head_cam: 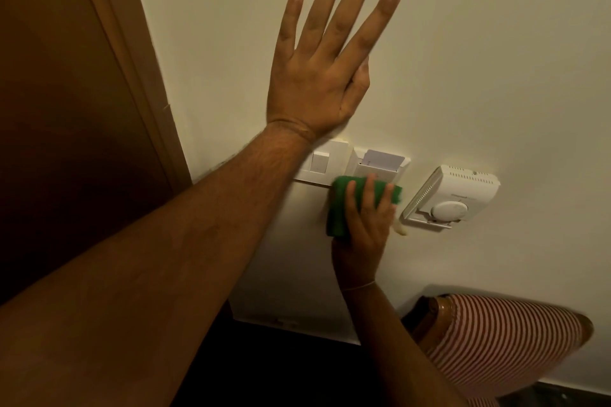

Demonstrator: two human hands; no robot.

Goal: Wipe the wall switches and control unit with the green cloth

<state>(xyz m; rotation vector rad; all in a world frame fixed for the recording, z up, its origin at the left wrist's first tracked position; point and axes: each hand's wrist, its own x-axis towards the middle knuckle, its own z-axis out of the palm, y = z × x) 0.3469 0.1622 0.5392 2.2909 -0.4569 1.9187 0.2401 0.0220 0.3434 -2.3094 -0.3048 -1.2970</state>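
A dark brown wooden door (66,109) with a lighter frame fills the left edge, its top and bottom cut off. Next comes a plain cream wall (479,43), which carries everything else. The left hand (317,76) lies flat on the wall, fingers (330,0) straight and slightly spread, the thumb mostly hidden behind the palm. Its forearm crosses the lower left and covers the left part of a white rectangular switch plate (325,162) just below the wrist. Touching that plate's right edge is a white key-card holder (377,165) with a pale card standing in its slot. The right hand (363,225) presses a folded green cloth (340,208) against the holder's lower edge, fingers curled over the cloth and hiding much of it. Just right of the cloth sits a white box-shaped control unit (456,195) with a round dial; its small lettering is too blurred to read. Below it, in the lower right corner, a red-and-white striped upholstered chair (496,340) with a wooden frame is partly cut off.
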